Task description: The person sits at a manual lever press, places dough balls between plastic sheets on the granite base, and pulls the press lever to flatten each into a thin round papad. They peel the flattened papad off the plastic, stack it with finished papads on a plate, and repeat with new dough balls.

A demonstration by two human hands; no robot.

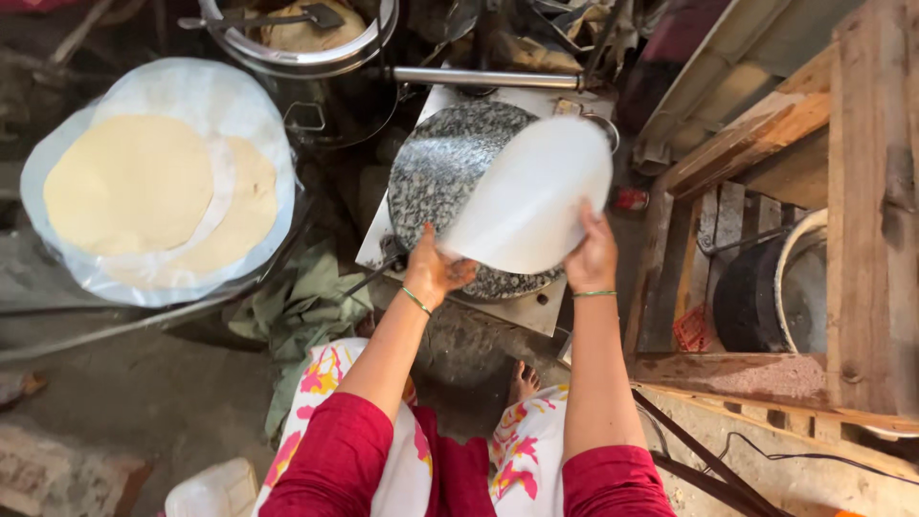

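White round sheet (528,196), thin and pale, is held tilted above the speckled stone disc (450,182), covering the disc's right half. Both hands grasp it at its lower edge: the left hand (436,271) pinches the near left rim with fingers curled under, and the right hand (592,257) grips the near right rim. Each wrist bears one thin green bangle, two in all.

Largest around it is the wooden frame (862,211) on the right, its planks rising beside a dark round pot (766,292) with a pale rim. On the left lies a big round clear plastic sheet (158,182) carrying two flat yellowish dough rounds (129,187), one overlapping the other. At the top edge stands one metal pot (302,43) with a ladle lying across its contents, and a metal bar (483,77) runs just behind the disc. The stone disc rests on a pale slab surface (522,311) whose near edge lies just beyond the person's knees.

A crumpled green cloth (302,311) lies on the floor between the plastic sheet and the slab. One bare foot (522,381) shows below the slab's near edge. A small red object (632,199) sits just right of the held sheet.
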